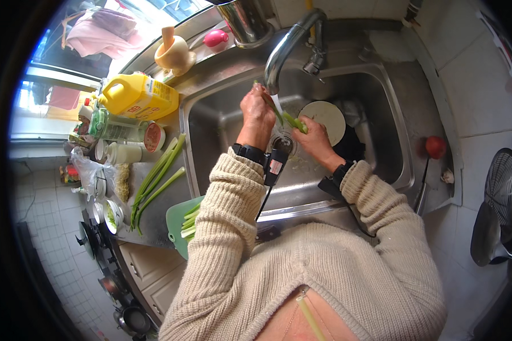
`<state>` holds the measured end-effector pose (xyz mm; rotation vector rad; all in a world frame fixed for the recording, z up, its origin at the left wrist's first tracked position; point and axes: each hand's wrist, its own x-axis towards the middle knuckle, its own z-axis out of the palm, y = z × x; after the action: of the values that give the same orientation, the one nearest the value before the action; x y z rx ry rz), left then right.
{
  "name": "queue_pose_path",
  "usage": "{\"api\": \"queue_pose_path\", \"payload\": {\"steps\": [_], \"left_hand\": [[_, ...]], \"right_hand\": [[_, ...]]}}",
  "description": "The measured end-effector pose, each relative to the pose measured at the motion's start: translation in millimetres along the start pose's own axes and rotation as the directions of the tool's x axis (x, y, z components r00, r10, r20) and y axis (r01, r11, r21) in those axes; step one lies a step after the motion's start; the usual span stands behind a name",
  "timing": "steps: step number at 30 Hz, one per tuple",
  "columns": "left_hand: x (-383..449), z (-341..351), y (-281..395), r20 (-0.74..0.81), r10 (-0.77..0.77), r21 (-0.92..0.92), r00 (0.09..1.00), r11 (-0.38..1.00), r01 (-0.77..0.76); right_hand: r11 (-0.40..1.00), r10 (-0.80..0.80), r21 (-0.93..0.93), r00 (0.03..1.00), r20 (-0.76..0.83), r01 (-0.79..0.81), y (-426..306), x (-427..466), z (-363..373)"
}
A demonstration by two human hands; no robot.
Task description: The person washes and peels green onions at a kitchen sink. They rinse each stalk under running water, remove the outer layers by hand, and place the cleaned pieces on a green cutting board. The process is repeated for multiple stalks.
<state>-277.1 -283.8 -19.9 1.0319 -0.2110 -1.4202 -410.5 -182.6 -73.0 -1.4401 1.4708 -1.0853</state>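
My left hand [258, 111] is closed around a thin green stalk [274, 106], under the spout of the chrome faucet [281, 49]. Water [277, 103] runs from the spout over or close beside that stalk. Lower and to the right, my right hand [313, 137] grips short, thick green stalk pieces [296, 123], apparently celery. Whether the two hands hold one joined stalk or separate ones, I cannot tell. Both are above the stainless steel sink [213, 123], near its drain [283, 143]. Beyond my right hand, a pale round plate or lid [326, 121] lies in the basin.
Long green stalks [158, 179] lie on the left counter, near a green cutting board [173, 217] bearing cut stalks. A yellow oil jug [141, 96], jars and a wooden mortar [175, 53] line the window side. A red round object [435, 147] sits right of the sink.
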Motion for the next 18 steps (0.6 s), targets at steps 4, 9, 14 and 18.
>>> {"api": "queue_pose_path", "payload": {"steps": [4, 9, 14, 18], "left_hand": [[17.2, -9.8, 44.1, 0.056, 0.172, -0.010, 0.983, 0.985, -0.172], [21.0, -18.6, 81.9, 0.046, 0.200, -0.003, 0.979, 0.980, -0.200], [8.7, -18.9, 68.5, 0.079, 0.159, 0.022, 0.984, 0.987, -0.161], [0.3, -15.4, 48.4, 0.109, 0.138, 0.102, 0.984, 0.983, -0.149]], "right_hand": [[0.991, 0.000, -0.133, 0.994, 0.106, 0.014, 31.5, -12.8, -7.1], [0.964, 0.133, -0.265, 0.888, 0.440, -0.014, 47.5, -14.2, -8.8], [0.966, 0.118, 0.189, 0.949, 0.293, -0.179, -2.1, 10.7, 5.8], [0.754, 0.112, 0.564, 0.912, 0.395, -0.337, -39.0, 27.2, -0.1]]}}
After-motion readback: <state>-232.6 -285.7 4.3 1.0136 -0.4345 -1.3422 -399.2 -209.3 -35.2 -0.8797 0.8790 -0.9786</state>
